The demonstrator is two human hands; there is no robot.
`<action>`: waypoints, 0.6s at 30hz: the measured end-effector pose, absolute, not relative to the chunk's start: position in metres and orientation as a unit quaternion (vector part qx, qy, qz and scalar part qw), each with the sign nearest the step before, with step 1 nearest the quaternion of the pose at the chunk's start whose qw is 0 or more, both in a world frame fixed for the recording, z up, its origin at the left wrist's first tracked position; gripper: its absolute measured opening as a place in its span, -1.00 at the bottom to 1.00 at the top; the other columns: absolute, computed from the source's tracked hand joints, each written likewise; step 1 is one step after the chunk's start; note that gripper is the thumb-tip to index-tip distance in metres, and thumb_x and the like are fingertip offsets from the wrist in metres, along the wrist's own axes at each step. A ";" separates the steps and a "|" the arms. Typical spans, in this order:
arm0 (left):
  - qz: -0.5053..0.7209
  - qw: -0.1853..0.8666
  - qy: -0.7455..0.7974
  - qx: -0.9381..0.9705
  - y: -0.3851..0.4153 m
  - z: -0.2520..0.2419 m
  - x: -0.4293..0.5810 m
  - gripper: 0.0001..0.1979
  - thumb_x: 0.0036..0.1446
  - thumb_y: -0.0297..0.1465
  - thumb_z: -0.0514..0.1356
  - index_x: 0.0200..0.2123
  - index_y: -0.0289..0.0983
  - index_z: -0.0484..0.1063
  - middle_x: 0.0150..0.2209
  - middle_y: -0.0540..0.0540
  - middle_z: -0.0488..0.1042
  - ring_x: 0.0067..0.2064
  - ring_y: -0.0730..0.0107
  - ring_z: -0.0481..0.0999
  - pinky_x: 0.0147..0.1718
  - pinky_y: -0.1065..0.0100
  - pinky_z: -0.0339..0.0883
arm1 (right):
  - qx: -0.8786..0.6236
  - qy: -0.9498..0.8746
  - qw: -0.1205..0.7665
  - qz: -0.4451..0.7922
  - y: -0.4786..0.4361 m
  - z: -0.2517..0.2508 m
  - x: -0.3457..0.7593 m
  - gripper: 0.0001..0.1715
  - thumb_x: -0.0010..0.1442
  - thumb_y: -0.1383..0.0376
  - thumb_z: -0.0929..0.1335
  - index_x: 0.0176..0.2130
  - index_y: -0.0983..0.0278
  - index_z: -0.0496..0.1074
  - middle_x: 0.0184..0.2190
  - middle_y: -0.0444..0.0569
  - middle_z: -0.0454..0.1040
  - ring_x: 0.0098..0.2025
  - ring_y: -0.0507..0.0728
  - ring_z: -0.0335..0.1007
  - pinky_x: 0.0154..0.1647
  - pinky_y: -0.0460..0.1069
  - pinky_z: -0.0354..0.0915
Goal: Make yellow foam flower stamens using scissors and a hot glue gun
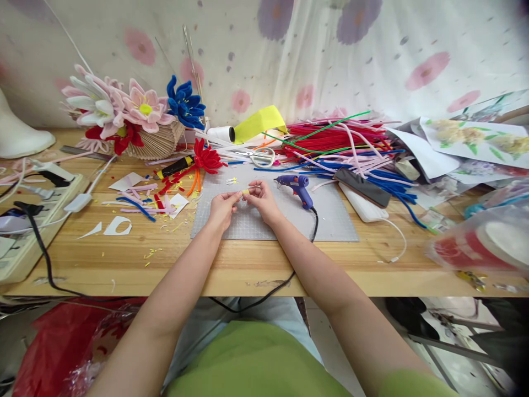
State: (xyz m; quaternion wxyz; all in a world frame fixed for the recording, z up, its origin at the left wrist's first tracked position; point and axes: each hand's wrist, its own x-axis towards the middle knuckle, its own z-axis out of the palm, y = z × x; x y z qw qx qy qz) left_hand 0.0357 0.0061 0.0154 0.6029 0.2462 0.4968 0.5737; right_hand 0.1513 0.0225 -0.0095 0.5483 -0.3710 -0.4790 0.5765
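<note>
Both my hands meet over the grey cutting mat [330, 220] on the wooden table. My left hand [222, 208] and my right hand [261, 199] are each pinched on a small yellow piece [245, 191] held between them; a thin pale wire seems to run from it toward my right fingers. A blue glue gun [298, 188] lies on the mat just right of my right hand, its black cord running off the table's front edge. Tiny yellow scraps [232, 181] lie on the mat beyond my fingers.
A heap of coloured pipe cleaners [347, 144] fills the back right. A basket of pipe-cleaner flowers [136, 118], a red flower [205, 158], scissors [260, 156], a power strip [28, 220] and paper scraps [118, 225] sit left and behind. Printed sheets [475, 138] lie far right.
</note>
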 end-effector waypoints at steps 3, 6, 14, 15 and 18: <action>0.577 0.617 0.482 0.232 0.007 0.015 0.036 -0.84 -0.31 -0.54 0.37 -0.61 -0.38 0.44 -0.59 -0.03 0.40 -0.55 0.64 0.28 -0.68 0.54 -0.10 | -0.358 -0.471 0.544 0.595 0.021 -0.008 0.151 -0.51 -0.17 0.24 0.44 -0.27 0.21 0.16 -0.49 -0.24 0.40 -0.44 -0.02 0.36 -0.43 -0.10 0.23; 0.583 0.629 0.470 0.209 0.009 0.017 0.035 -0.84 -0.28 -0.59 0.34 -0.62 -0.37 0.39 -0.59 -0.03 0.41 -0.55 0.64 0.30 -0.68 0.54 -0.10 | -0.343 -0.471 0.526 0.619 0.020 -0.007 0.151 -0.49 -0.18 0.26 0.45 -0.24 0.21 0.16 -0.46 -0.23 0.42 -0.41 -0.03 0.37 -0.36 -0.09 0.26; 0.568 0.652 0.455 0.214 0.008 0.018 0.034 -0.77 -0.31 -0.61 0.36 -0.64 -0.35 0.32 -0.55 -0.02 0.43 -0.54 0.66 0.30 -0.67 0.54 -0.13 | -0.363 -0.476 0.526 0.604 0.022 -0.011 0.150 -0.44 -0.22 0.25 0.48 -0.26 0.20 0.16 -0.50 -0.27 0.40 -0.47 -0.06 0.32 -0.34 -0.08 0.27; 0.565 0.652 0.454 0.222 0.007 0.018 0.034 -0.77 -0.31 -0.57 0.37 -0.63 -0.35 0.34 -0.54 -0.02 0.42 -0.53 0.65 0.29 -0.67 0.54 -0.13 | -0.367 -0.474 0.529 0.601 0.022 -0.011 0.150 -0.44 -0.22 0.24 0.48 -0.27 0.20 0.16 -0.51 -0.27 0.40 -0.48 -0.06 0.32 -0.35 -0.08 0.27; 0.548 0.651 0.455 0.263 0.005 0.017 0.034 -0.78 -0.28 -0.40 0.39 -0.57 -0.34 0.41 -0.52 -0.02 0.42 -0.52 0.64 0.27 -0.67 0.53 -0.12 | -0.373 -0.463 0.537 0.598 0.023 -0.011 0.151 -0.42 -0.24 0.21 0.49 -0.27 0.21 0.16 -0.51 -0.26 0.41 -0.47 -0.04 0.34 -0.35 -0.08 0.27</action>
